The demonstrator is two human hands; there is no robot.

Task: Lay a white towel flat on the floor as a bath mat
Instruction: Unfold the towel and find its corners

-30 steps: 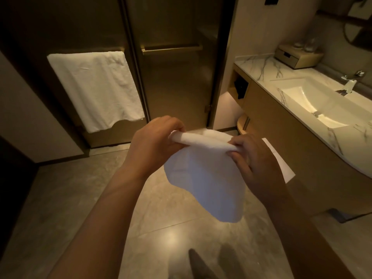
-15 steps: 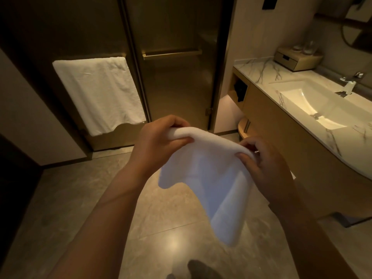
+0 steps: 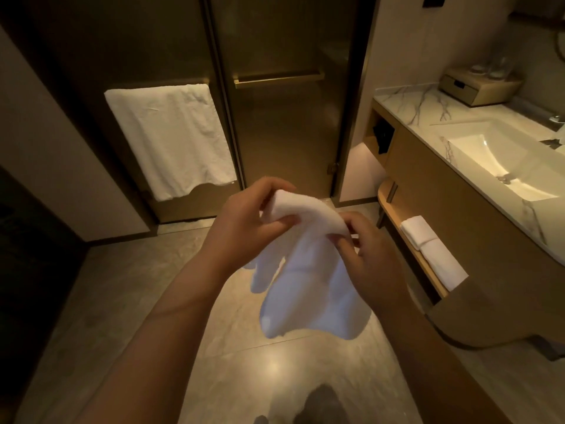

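Note:
A white towel [image 3: 308, 289] hangs in the air in front of me, bunched along its top edge and drooping in loose folds above the tiled floor [image 3: 128, 301]. My left hand [image 3: 244, 224] pinches the left end of the top edge. My right hand [image 3: 367, 255] grips the right end, close to the left hand. The towel's lower part hangs free and does not touch the floor.
Another white towel [image 3: 171, 139] hangs on a rail on the dark glass door ahead left. The vanity with marble top and sink [image 3: 504, 160] runs along the right, with folded white towels [image 3: 428, 246] on its lower shelf. My feet show at the bottom edge.
The hands have drawn closer together and the towel has unfolded further, hanging in looser, wider folds. The view has tilted so the vanity's lower shelf shows.

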